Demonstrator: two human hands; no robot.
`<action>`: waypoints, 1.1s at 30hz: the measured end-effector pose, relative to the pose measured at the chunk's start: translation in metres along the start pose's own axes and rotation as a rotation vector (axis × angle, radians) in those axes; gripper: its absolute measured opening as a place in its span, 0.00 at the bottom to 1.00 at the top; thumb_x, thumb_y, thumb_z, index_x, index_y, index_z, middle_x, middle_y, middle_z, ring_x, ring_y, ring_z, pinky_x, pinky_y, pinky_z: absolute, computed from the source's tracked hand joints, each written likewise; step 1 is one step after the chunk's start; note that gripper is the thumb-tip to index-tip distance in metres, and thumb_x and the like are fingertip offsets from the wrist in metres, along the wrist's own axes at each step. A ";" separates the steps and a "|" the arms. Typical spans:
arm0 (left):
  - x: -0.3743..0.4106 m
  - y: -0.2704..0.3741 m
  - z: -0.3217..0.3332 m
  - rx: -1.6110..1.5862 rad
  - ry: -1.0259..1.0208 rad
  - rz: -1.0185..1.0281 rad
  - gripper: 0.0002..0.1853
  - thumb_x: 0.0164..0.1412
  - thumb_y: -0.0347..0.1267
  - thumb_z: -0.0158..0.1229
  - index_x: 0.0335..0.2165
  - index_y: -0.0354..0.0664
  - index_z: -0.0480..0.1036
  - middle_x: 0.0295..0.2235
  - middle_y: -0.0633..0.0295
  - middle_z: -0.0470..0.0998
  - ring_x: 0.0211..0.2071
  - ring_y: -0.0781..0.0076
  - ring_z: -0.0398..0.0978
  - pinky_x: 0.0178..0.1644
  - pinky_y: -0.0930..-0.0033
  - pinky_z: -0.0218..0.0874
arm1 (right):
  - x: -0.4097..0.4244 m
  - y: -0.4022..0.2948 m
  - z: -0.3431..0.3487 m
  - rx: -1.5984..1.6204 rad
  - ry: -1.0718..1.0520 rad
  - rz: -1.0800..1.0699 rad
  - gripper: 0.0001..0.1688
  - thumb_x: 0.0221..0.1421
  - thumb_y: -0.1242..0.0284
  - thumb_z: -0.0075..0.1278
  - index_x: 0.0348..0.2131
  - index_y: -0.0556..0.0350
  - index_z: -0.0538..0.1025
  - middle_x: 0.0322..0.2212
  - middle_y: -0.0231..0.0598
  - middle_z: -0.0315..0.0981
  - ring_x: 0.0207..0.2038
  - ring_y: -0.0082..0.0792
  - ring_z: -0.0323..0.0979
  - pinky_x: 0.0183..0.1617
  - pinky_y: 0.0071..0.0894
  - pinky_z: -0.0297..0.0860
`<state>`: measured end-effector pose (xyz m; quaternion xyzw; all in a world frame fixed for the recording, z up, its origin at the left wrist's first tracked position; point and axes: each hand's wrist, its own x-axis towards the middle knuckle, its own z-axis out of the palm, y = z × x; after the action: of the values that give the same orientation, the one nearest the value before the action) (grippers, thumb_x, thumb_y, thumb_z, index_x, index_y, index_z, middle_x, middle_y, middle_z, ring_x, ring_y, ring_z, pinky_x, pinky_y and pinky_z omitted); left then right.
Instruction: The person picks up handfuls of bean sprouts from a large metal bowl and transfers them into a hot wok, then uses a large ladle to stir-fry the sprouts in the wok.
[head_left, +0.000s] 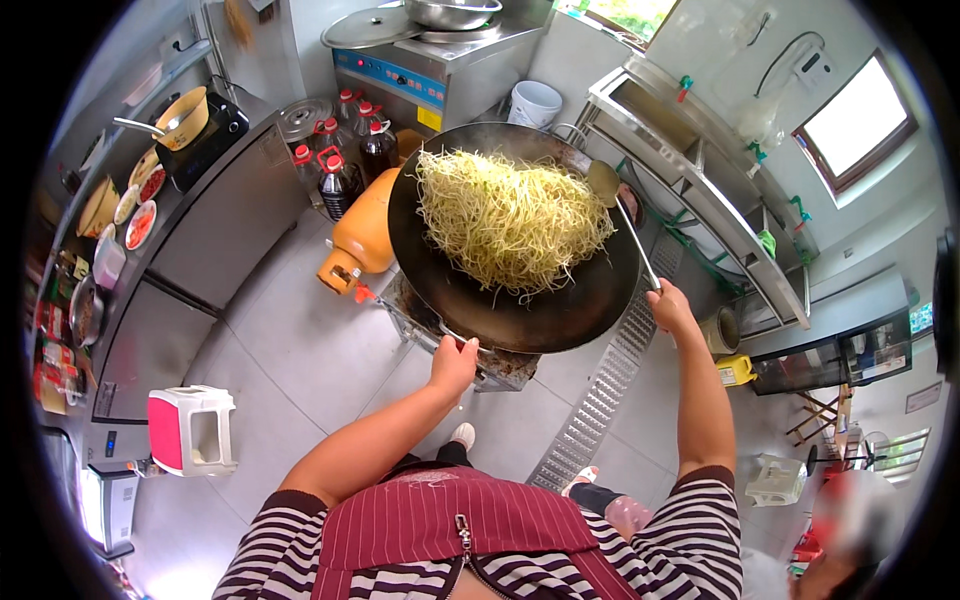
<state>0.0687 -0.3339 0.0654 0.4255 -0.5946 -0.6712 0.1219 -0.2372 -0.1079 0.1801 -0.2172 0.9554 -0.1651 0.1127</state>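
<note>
A large black wok (517, 322) rests on a low metal stove (510, 371) and holds a big heap of pale bean sprouts (517, 217). My left hand (453, 367) grips the wire handle (459, 337) on the wok's near edge. In my right hand (670, 305) is the end of a long-handled metal ladle (637, 240). The ladle's bowl lies over the wok's right rim, beside the sprouts. The wok is tilted.
An orange gas cylinder (367, 225) lies left of the wok, near several red-capped bottles (340, 187). A steel counter with bowls (217, 202) runs along the left. Steel sinks (697, 180) stand at the right above a floor grate (600, 409). Another person (821, 577) is at lower right.
</note>
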 end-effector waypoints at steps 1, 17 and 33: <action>0.002 -0.006 -0.002 0.034 0.013 0.012 0.10 0.57 0.33 0.51 0.28 0.36 0.63 0.21 0.61 0.70 0.20 0.77 0.66 0.24 0.72 0.59 | 0.004 -0.012 0.005 0.178 -0.134 0.081 0.11 0.51 0.67 0.45 0.33 0.56 0.66 0.17 0.39 0.65 0.20 0.34 0.67 0.25 0.33 0.65; -0.006 0.006 0.001 -0.057 -0.038 -0.010 0.12 0.56 0.34 0.52 0.25 0.35 0.62 0.19 0.61 0.70 0.19 0.74 0.67 0.23 0.70 0.60 | -0.198 -0.046 -0.003 -0.346 -0.197 -0.008 0.30 0.52 0.67 0.43 0.54 0.49 0.54 0.31 0.52 0.72 0.34 0.54 0.70 0.37 0.49 0.66; -0.009 0.012 -0.002 -0.090 -0.075 -0.063 0.11 0.58 0.33 0.50 0.28 0.35 0.61 0.21 0.60 0.72 0.20 0.76 0.69 0.25 0.73 0.63 | -0.036 -0.014 -0.050 0.309 -0.271 0.139 0.09 0.53 0.70 0.41 0.35 0.54 0.68 0.13 0.28 0.60 0.10 0.21 0.57 0.11 0.24 0.55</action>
<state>0.0716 -0.3323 0.0799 0.4124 -0.5543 -0.7164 0.0973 -0.2148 -0.0898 0.2367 -0.1509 0.9076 -0.2709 0.2831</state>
